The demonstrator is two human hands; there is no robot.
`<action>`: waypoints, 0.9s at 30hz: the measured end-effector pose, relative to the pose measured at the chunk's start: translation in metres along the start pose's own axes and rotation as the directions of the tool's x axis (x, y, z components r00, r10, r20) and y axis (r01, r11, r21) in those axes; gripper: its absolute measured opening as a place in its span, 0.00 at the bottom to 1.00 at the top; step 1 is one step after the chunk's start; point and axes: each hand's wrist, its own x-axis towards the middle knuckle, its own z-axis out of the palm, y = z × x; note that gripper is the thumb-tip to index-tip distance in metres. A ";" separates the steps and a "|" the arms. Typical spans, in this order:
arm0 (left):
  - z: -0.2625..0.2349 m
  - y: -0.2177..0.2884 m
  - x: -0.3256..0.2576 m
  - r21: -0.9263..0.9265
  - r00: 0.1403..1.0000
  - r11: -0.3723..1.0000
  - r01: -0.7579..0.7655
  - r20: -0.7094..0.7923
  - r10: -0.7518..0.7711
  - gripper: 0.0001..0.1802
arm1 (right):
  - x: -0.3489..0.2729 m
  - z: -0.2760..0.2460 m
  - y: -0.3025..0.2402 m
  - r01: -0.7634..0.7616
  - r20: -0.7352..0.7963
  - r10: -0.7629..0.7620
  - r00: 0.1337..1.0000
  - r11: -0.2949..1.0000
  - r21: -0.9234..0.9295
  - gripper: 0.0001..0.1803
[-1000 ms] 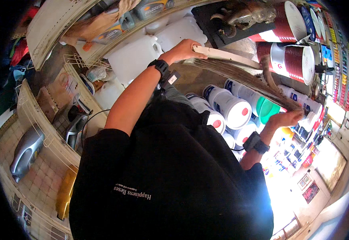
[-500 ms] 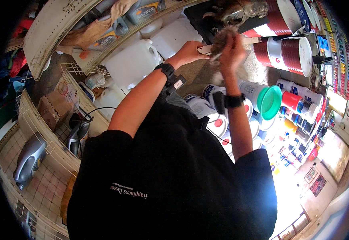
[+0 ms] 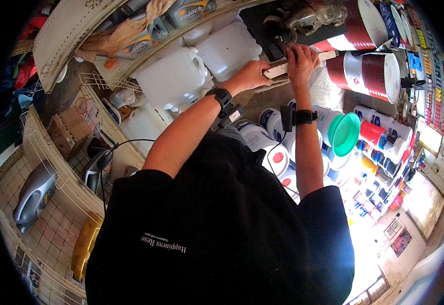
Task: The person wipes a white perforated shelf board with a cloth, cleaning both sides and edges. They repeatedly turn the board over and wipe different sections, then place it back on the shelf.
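My left hand (image 3: pixel 252 76) is closed on the left end of a pale wooden strip (image 3: pixel 278 70), its fingertips at the strip's edge. Over the middle of that strip, my right hand (image 3: pixel 301 60) has its fingers bent and pressed together; what they hold, if anything, is hidden. Just beyond both hands lies a black board (image 3: pixel 267 36). On it stands a dark, shiny horned animal figure (image 3: pixel 313 18). Below the strip, a brownish edge shows, too small to name.
White plastic jugs (image 3: pixel 168 76) stand left of my hands, beside a metal shelf. Dark red drums (image 3: pixel 364 76) are at the right. Nearer me are several white buckets (image 3: pixel 275 155) and a green lid (image 3: pixel 345 134). Grey oil bottles (image 3: pixel 36 193) lie far left.
My right hand was blurred at a fuzzy brownish thing before the board; that thing no longer shows. Now the hand rests lower over the strip. My left hand has shifted slightly right.
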 end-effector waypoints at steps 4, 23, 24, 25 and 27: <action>0.001 -0.014 0.002 -0.082 0.998 0.997 0.009 -0.057 -0.014 0.16 | -0.031 0.017 -0.027 0.020 0.042 -0.031 0.999 0.969 0.245 0.06; -0.038 -0.014 -0.031 -0.057 0.995 0.996 0.072 0.069 -0.068 0.17 | -0.041 -0.016 -0.060 0.081 0.227 -0.152 0.962 0.952 0.294 0.13; -0.036 -0.012 -0.029 -0.026 0.991 0.993 0.118 0.065 -0.116 0.17 | -0.038 -0.018 -0.054 0.082 0.212 -0.150 0.966 0.951 0.297 0.13; -0.034 -0.010 -0.027 -0.028 0.991 0.993 0.119 0.063 -0.117 0.17 | -0.037 -0.018 -0.051 0.083 0.197 -0.147 0.969 0.950 0.300 0.13; -0.032 -0.006 -0.022 -0.027 0.999 0.999 0.045 -0.005 -0.046 0.17 | -0.036 -0.017 -0.045 0.112 0.108 -0.148 0.983 0.953 0.281 0.12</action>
